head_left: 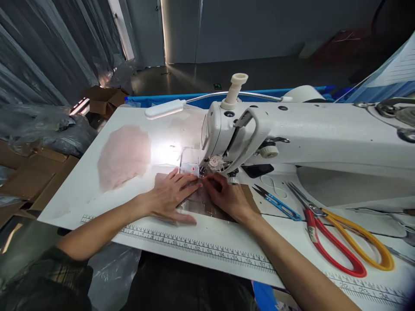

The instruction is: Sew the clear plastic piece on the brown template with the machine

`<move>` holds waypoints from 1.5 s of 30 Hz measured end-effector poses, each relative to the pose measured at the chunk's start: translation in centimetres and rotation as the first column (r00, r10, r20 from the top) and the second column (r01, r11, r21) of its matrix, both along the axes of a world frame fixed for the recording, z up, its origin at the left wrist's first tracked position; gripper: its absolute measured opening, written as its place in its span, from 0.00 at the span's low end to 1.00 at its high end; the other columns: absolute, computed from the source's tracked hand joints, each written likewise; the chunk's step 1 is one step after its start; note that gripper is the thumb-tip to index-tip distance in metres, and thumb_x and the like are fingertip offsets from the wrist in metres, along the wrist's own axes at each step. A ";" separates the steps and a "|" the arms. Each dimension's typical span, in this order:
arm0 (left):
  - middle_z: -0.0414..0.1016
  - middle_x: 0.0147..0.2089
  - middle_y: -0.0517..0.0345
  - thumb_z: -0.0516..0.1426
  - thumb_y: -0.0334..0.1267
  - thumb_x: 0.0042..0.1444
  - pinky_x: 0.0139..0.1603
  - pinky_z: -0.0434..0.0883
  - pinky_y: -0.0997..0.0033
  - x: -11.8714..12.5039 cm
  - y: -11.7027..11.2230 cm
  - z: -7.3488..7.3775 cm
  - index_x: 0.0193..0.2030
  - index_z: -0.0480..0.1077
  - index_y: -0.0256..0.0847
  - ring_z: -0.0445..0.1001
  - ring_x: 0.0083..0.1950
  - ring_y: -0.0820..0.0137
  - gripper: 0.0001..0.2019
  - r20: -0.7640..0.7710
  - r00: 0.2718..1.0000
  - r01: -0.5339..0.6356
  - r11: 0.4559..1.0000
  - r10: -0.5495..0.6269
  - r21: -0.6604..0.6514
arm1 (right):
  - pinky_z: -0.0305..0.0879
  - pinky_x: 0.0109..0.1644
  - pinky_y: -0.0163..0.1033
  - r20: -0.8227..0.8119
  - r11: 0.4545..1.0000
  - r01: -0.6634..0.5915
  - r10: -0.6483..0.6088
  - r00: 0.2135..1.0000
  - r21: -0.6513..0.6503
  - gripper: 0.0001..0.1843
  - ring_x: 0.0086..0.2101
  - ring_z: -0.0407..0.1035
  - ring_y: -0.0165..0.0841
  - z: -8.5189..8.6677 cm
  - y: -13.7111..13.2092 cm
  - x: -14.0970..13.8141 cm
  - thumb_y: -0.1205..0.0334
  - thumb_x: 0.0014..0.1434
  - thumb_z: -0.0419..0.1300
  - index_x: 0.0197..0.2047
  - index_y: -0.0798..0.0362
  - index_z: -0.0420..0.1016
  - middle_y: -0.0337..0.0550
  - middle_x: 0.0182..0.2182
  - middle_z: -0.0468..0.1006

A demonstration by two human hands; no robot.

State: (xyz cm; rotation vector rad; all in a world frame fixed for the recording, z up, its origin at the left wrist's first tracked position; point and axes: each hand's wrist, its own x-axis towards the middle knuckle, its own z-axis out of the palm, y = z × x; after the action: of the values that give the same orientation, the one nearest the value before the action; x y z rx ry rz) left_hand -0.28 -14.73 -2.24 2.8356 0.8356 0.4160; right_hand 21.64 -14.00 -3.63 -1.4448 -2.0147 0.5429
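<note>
My left hand (173, 194) lies flat with fingers spread on a thin sheer fabric (201, 202), just left of the presser foot of a white sewing machine (292, 129). The fingertips of my right hand (227, 196) are pinched together at the fabric's edge, close to the needle area. The exact spot they grip is partly hidden by the fingers. Under the sheer fabric is a brown flat patch (248, 198) of the bed. A small pale fabric rosette (216, 161) sits on the machine near the needle.
Left on the white table (78, 190) lies a pale pink sheer fabric pile (125, 157). Blue thread snips (280, 204) and red-and-yellow shears (337, 222) lie at right. A lamp (165, 109) shines from behind. A printed ruler (181, 244) runs along the front edge. Cardboard boxes (35, 172) stand at left.
</note>
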 end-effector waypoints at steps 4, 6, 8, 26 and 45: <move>0.53 0.69 0.35 0.61 0.72 0.37 0.65 0.47 0.27 -0.6 0.6 0.8 0.69 0.54 0.41 0.53 0.68 0.38 0.56 -0.029 0.997 0.071 0.995 -0.073 -0.065 | 0.62 0.26 0.39 -0.011 0.999 0.007 -0.007 1.000 -0.041 0.14 0.20 0.68 0.33 0.3 -0.2 -0.1 0.52 0.61 0.52 0.35 0.50 0.75 0.41 0.24 0.78; 0.54 0.69 0.38 0.60 0.72 0.41 0.65 0.49 0.29 -1.0 0.6 1.5 0.68 0.56 0.44 0.54 0.68 0.40 0.52 -0.007 0.998 0.059 0.996 -0.060 -0.070 | 0.63 0.27 0.38 -0.027 0.997 -0.003 0.001 1.000 -0.071 0.15 0.22 0.69 0.32 0.9 -0.4 -0.1 0.49 0.61 0.53 0.34 0.51 0.74 0.41 0.25 0.78; 0.55 0.69 0.40 0.57 0.68 0.50 0.66 0.52 0.33 -1.1 0.1 2.1 0.67 0.57 0.45 0.56 0.68 0.45 0.43 0.013 1.000 0.001 0.996 0.001 -0.086 | 0.63 0.26 0.37 -0.023 0.995 -0.012 0.010 1.000 -0.101 0.16 0.22 0.69 0.32 1.5 -0.6 -0.1 0.46 0.58 0.57 0.34 0.51 0.73 0.41 0.24 0.77; 0.57 0.68 0.39 0.56 0.67 0.53 0.66 0.49 0.32 -1.2 1.3 0.4 0.66 0.55 0.42 0.59 0.67 0.47 0.42 0.099 0.994 -0.045 0.999 0.043 0.019 | 0.62 0.26 0.37 0.044 0.999 -0.008 0.006 0.999 0.041 0.09 0.22 0.70 0.33 1.6 -1.9 -0.1 0.55 0.55 0.56 0.34 0.50 0.73 0.40 0.24 0.78; 0.78 0.47 0.51 0.53 0.39 0.66 0.46 0.72 0.62 -0.8 1.8 -0.2 0.48 0.70 0.40 0.76 0.46 0.66 0.09 0.103 0.987 0.100 0.972 -0.124 0.213 | 0.67 0.31 0.36 -0.090 0.938 -0.300 0.289 0.953 -0.175 0.16 0.28 0.71 0.31 3.5 -1.7 0.9 0.55 0.62 0.53 0.47 0.52 0.77 0.43 0.32 0.79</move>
State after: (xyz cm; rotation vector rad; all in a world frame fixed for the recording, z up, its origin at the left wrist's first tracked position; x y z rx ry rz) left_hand -1.04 -12.95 -2.41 2.9939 0.6398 0.6812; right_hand 22.51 -15.73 -0.11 -1.2145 -2.1909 0.9153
